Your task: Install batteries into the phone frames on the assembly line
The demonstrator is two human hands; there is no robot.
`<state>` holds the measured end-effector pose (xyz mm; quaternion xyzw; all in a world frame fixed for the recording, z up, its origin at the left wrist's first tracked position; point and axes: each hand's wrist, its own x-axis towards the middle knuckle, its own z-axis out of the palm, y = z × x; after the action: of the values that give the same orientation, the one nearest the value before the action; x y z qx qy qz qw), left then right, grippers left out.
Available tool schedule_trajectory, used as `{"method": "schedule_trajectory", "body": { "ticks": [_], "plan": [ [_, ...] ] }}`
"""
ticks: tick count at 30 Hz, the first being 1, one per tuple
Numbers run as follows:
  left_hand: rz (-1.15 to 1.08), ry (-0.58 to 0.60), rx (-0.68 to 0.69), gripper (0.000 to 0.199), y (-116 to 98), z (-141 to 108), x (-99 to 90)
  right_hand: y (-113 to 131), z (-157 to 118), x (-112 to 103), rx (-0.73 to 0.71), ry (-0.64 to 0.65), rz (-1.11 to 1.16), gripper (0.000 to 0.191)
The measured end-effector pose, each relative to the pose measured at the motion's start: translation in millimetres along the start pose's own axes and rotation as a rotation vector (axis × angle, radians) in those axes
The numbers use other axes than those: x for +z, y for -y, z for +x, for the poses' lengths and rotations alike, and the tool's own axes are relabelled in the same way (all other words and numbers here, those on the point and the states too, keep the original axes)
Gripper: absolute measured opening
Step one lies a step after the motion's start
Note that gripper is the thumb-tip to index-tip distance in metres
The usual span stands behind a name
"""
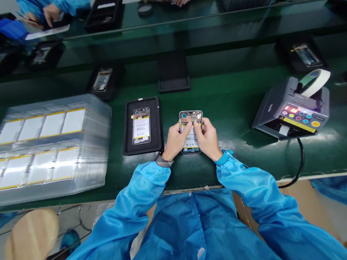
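Observation:
An opened phone body with a white battery lies on the green table in front of me, its circuit board at the far end. My left hand grips its left side, thumb on the upper part of the battery. My right hand holds the right side, and its thumb presses close to the left one. Just left of my hands, a second opened phone with battery rests in a black foam tray.
Stacked clear plastic trays of batteries stand at the left. A tape dispenser with a lit display sits at the right, its cable hanging near the table edge. Black trays line the back, an unfilled one among them. Two people work across the table.

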<state>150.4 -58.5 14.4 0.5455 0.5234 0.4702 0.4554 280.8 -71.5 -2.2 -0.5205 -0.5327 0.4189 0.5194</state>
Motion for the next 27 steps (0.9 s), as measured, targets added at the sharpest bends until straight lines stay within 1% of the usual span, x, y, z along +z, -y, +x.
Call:
{"method": "schedule_trajectory", "body": {
  "ticks": [4,10,17,23,27],
  "plan": [
    [-0.06,0.016,-0.024,0.045,0.6,-0.3,-0.7,3.4,-0.2,-0.1,-0.009,-0.005,-0.005,0.038],
    [-0.007,-0.035,0.001,0.041,2.1,-0.7,0.8,3.2,-0.4,0.8,-0.016,-0.009,-0.003,0.036],
    [-0.013,-0.043,-0.019,0.04,-1.6,-1.7,0.9,5.7,-2.4,0.6,-0.011,0.001,-0.001,0.039],
    [-0.002,-0.045,-0.001,0.04,-0.4,-2.0,0.4,6.9,-2.1,-0.2,0.001,0.019,0.033,0.043],
    [0.016,-0.061,0.02,0.038,-1.3,-1.4,-0.3,8.4,-1.7,-1.6,0.0,0.019,0.014,0.045]
  ]
}}
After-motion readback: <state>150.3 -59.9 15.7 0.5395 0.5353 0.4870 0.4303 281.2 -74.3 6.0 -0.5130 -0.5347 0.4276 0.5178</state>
